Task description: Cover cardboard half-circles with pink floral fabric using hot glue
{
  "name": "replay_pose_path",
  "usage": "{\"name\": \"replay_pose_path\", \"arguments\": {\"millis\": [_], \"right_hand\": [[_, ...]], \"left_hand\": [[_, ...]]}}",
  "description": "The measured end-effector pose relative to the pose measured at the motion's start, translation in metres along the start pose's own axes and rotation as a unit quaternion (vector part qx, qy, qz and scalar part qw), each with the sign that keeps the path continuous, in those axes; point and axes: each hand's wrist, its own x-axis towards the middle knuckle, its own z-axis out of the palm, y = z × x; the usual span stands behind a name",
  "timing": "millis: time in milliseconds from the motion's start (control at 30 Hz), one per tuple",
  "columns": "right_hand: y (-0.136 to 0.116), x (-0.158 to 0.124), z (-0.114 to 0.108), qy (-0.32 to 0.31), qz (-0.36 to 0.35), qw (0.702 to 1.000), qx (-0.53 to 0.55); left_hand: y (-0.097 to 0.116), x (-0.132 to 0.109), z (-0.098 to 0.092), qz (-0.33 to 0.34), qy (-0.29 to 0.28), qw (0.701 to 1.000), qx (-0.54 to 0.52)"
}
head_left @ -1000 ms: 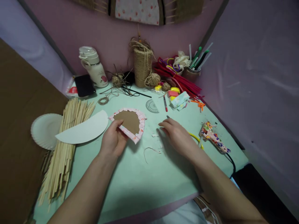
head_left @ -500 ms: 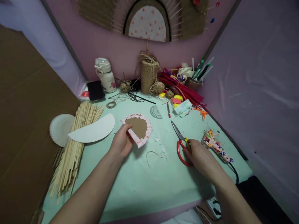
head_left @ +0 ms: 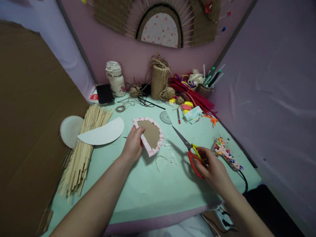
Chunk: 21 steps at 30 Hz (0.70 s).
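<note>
My left hand (head_left: pixel 133 144) is closed on the straight edge of a cardboard half-circle (head_left: pixel 149 133), thumb on top. Pink-and-white patterned fabric is folded over the half-circle's rim, leaving brown cardboard bare in the middle. In my right hand (head_left: pixel 209 166) is a pair of scissors (head_left: pixel 189 146) with one red and one yellow handle. Its blades look closed and point up and left, raised above the table over their shadow. Small white scraps (head_left: pixel 172 155) and a thin loose thread (head_left: pixel 163 158) lie between the two hands.
Left are a bundle of thin sticks (head_left: pixel 80 161), a white paper piece (head_left: pixel 103 133) and a white plate (head_left: pixel 70 131). A floral glue gun (head_left: pixel 228 154) with a cord lies right. Behind stand a bottle (head_left: pixel 116 80) and a twine spool (head_left: pixel 159 80); a protractor (head_left: pixel 165 117) lies mid-table.
My right hand has lifted the scissors off the table and moved them slightly left. My left hand has tilted the half-circle a little. The whole view has shifted slightly.
</note>
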Motion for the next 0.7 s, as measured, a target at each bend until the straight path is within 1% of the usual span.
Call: {"name": "replay_pose_path", "arguments": {"millis": [33, 100, 167, 233, 300, 400, 500, 567, 633, 700], "right_hand": [[0.0, -0.003, 0.001, 0.016, -0.03, 0.999, 0.002], [0.0, -0.008, 0.002, 0.032, -0.112, 0.993, -0.002], [0.001, -0.012, 0.003, 0.039, -0.193, 0.98, -0.013], [0.003, -0.014, 0.006, 0.043, -0.257, 0.965, -0.027], [0.004, -0.015, 0.008, 0.037, -0.301, 0.952, -0.039], [0.005, -0.014, 0.009, 0.02, -0.345, 0.937, -0.059], [0.006, -0.011, 0.006, 0.009, -0.359, 0.93, -0.077], [0.004, -0.009, 0.002, 0.0, -0.346, 0.935, -0.074], [0.0, -0.007, -0.004, -0.04, -0.302, 0.951, -0.054], [-0.006, -0.004, -0.009, -0.09, -0.23, 0.969, -0.024]], "left_hand": [[0.0, 0.0, 0.0, -0.001, 0.002, 1.0, 0.003], [0.0, -0.001, 0.0, -0.004, 0.002, 1.0, 0.007], [0.0, -0.002, 0.001, -0.009, -0.002, 1.0, 0.01], [-0.001, -0.003, 0.001, -0.013, -0.003, 1.0, 0.014], [-0.001, -0.003, 0.002, -0.011, -0.004, 1.0, 0.014], [-0.002, -0.005, 0.003, -0.013, -0.008, 1.0, 0.012], [-0.002, -0.006, 0.004, -0.034, -0.01, 0.999, 0.025], [-0.002, -0.007, 0.003, -0.044, -0.012, 0.998, 0.035], [-0.003, -0.007, 0.002, -0.044, -0.019, 0.998, 0.049], [-0.003, -0.008, 0.002, -0.043, -0.027, 0.996, 0.066]]}}
